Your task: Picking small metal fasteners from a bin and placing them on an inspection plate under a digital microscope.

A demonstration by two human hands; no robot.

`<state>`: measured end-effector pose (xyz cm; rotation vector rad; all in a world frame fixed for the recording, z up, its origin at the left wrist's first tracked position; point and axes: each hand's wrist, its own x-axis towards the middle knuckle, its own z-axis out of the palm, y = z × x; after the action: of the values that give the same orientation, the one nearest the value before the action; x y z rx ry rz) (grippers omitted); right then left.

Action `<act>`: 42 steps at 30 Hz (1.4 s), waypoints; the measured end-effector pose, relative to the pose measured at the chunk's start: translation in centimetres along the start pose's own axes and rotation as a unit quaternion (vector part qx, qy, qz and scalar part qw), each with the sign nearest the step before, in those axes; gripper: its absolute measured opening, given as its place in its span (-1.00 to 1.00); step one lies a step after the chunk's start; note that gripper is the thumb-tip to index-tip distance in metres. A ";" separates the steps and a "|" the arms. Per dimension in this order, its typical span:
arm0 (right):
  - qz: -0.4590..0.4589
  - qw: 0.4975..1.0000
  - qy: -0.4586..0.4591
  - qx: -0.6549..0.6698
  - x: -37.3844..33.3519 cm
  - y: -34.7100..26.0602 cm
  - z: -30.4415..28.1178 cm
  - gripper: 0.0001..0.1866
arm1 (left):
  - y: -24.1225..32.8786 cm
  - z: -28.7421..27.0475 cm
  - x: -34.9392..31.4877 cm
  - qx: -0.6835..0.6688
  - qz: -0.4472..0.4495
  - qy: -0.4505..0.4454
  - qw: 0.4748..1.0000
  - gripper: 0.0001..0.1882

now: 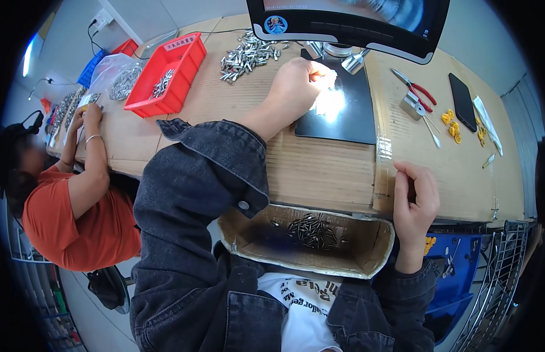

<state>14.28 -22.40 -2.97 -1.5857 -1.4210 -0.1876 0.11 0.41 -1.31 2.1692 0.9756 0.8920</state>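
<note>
- Left hand (290, 91): fingers bent inward, tips lost in glare; whether they pinch a part cannot be told
- Right hand (418, 196): fingers loosely curled, thumb near the index finger; contents of the curl cannot be told
- Dark pad (343, 126): directly under the left fingertips, brightly lit at that spot
- Lamp heads (355, 61): just beyond the left fingertips, below the screen (354, 13)
- Heap of small metal parts (249, 56): beyond the left fingers and to their left, on the cardboard-covered table (325, 179)
- Red tray (146, 110): farther left of the left fingers, with more metal parts (162, 84) inside
- Open box (307, 268): left of the right fingers and nearer the body, with dark small parts (310, 230) lying on its bottom
- Red-handled pliers (425, 91): well beyond the right fingers, a metal block (412, 107) against them
- Yellow pieces (454, 132) and black phone (462, 101): beyond the right fingers, to their right
- Co-worker in orange (78, 217): far left of both hands, at the same table
</note>
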 end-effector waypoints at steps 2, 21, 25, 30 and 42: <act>-0.001 1.000 0.001 -0.003 0.0 0.0 0.0 -0.80 | -0.7 0.3 0.3 0.013 0.001 -0.004 1.000 -0.81; 0.018 1.000 -0.014 -0.002 -0.1 -0.6 -0.1 -0.81 | 1.2 -1.5 -2.1 0.121 0.092 -0.006 0.988 -0.84; 0.018 1.000 -0.017 -0.003 -0.1 -0.5 0.0 -0.82 | 1.9 -3.5 -4.0 0.020 -0.001 -0.038 0.999 -0.89; -0.001 1.000 -0.012 -0.018 -0.4 0.2 0.2 -0.83 | -2.0 -13.0 -3.2 0.263 0.103 0.223 0.933 -0.87; -0.011 0.999 -0.024 -0.039 -0.3 0.3 0.4 -0.83 | -9.8 -19.7 -3.5 0.438 0.073 0.239 0.864 -0.78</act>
<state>14.19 -22.28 -3.55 -1.6481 -1.4844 -0.2213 -20.61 7.72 2.24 2.8548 1.7347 1.2639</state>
